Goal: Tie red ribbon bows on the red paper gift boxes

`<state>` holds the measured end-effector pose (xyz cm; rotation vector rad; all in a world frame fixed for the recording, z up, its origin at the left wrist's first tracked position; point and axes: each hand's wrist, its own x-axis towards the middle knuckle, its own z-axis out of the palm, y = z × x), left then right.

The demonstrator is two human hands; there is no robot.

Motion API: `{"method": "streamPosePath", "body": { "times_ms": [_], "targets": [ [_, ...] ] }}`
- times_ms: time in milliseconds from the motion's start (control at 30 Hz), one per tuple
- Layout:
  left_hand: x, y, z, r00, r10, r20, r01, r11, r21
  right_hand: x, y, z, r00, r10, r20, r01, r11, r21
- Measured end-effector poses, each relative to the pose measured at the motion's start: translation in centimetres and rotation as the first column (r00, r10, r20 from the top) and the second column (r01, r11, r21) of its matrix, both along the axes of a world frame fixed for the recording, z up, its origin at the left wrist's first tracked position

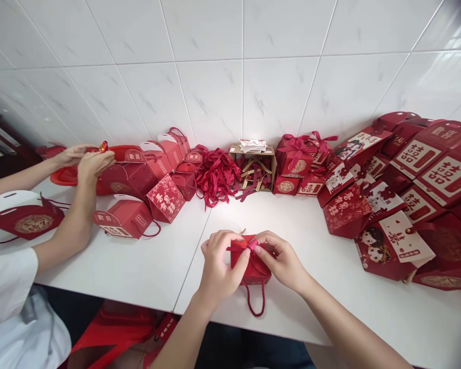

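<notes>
On the white table in front of me stands a small red gift box with a dark red cord handle hanging toward the table's near edge. Over its top, my left hand pinches a red ribbon between thumb and fingers. From the other side my right hand grips the same ribbon, its thumb close to the left thumb. The ribbon is bunched in a loop or knot between them; the fingers partly hide it.
A co-worker's hands hold something small at left, near several red boxes. Loose red ribbons and a cardboard box of strips lie by the tiled wall. Ribboned boxes and a large pile of gift boxes stand at right.
</notes>
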<state>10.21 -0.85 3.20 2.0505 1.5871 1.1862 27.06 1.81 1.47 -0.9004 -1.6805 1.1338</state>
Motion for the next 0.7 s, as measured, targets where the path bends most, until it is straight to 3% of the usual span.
{"method": "streamPosePath", "body": {
  "times_ms": [100, 200, 267, 400, 467, 600, 700],
  "targets": [
    [-1.6, 0.4, -0.7, 0.995, 0.028, 0.097, -0.023, 0.998, -0.053, 0.3, 0.1, -0.3, 0.999, 0.043, -0.029, -0.045, 0.993, -0.109],
    [-3.0, 1.4, -1.9, 0.980, 0.085, 0.180, -0.051, 0.982, -0.182, 0.8, 0.3, -0.6, 0.996, 0.085, -0.037, -0.090, 0.987, -0.131],
    [-3.5, 2.0, -2.6, 0.969, 0.047, 0.242, 0.028, 0.955, -0.297, 1.0, 0.4, -0.6, 0.995, 0.087, -0.046, -0.093, 0.987, -0.128],
    [-3.8, 2.4, -2.8, 0.917, -0.082, 0.389, 0.271, 0.847, -0.458, 0.8, 0.2, -0.6, 1.000, 0.001, -0.011, -0.002, 0.987, -0.159],
    [-3.9, 2.4, -2.4, 0.909, -0.105, 0.404, 0.303, 0.831, -0.466, 0.5, -0.1, -0.5, 0.998, -0.044, 0.037, 0.049, 0.988, -0.150],
    [-4.9, 2.4, -1.7, 0.939, -0.126, 0.319, 0.257, 0.873, -0.413, 0.1, -0.6, -0.5, 0.988, -0.085, 0.125, 0.097, 0.991, -0.091],
    [-5.8, 2.4, -1.3, 0.945, -0.201, 0.260, 0.289, 0.885, -0.366, -0.1, -0.7, -0.4, 0.972, -0.116, 0.205, 0.132, 0.989, -0.064]
  ]
}}
